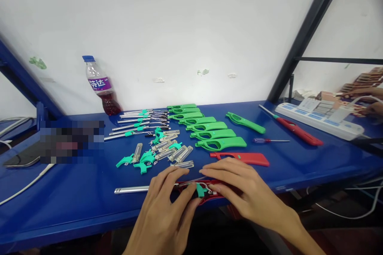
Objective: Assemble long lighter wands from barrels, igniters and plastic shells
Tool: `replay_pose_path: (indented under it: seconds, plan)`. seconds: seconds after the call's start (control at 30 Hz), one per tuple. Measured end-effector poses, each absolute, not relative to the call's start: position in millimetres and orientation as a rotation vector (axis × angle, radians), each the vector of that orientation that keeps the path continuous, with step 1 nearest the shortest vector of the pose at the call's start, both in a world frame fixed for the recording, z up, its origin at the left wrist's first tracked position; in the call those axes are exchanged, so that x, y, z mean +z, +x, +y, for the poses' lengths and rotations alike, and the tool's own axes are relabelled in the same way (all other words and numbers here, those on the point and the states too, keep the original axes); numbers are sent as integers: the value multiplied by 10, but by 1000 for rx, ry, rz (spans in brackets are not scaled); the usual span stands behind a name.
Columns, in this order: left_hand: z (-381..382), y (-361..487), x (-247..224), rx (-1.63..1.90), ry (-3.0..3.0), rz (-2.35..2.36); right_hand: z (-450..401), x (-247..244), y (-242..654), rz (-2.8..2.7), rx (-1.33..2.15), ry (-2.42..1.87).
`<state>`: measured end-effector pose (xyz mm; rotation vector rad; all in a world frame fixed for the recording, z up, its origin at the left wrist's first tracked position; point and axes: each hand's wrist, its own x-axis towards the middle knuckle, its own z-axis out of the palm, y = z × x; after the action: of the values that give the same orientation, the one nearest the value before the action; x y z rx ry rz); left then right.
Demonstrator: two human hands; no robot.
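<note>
At the table's front edge lies an opened long-nosed lighter with a red half-shell (pixel 212 198). Its silver tube (pixel 131 189) points left, and a teal trigger (pixel 201 191) and thin white wires show inside. My left hand (pixel 161 207) curls round the shell near the tube's base, thumb and index finger at the trigger. My right hand (pixel 245 187) bends over the right end, its thumb by the wires, and hides much of the handle. Just behind it rests a separate red half-shell (pixel 251 159). Loose teal triggers (pixel 146 157) and clear fuel tanks (pixel 184 153) lie beyond my left hand.
Several green half-shells (pixel 221 142) form a column, with silver tube assemblies (pixel 131 133) left of them. Right are a screwdriver (pixel 269 140), a whole red lighter (pixel 299 131) and a power strip (pixel 323 121). A bottle (pixel 103 87) leans on the wall; another person's hand (pixel 366 93) shows far right.
</note>
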<state>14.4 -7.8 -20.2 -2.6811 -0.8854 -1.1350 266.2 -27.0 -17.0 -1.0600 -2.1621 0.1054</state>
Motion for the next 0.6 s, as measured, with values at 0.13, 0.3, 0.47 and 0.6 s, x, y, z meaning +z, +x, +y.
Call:
replay_pose_path:
  seconds: [0.13, 0.3, 0.47, 0.6]
  plan:
    - [-57, 150, -208, -1175, -2716, -842, -265, -152, 2662, -2227, 117, -1008]
    - [-40, 153, -215, -1186, -2720, -884, -242, -171, 2671, -2219, 108, -927]
    - [-26, 132, -203, -1201, -2725, -914, -229, -171, 2660, -2198, 117, -911]
    - [-16, 135, -191, -1227, -2711, -899, -231, -146, 2642, -2168, 137, -914]
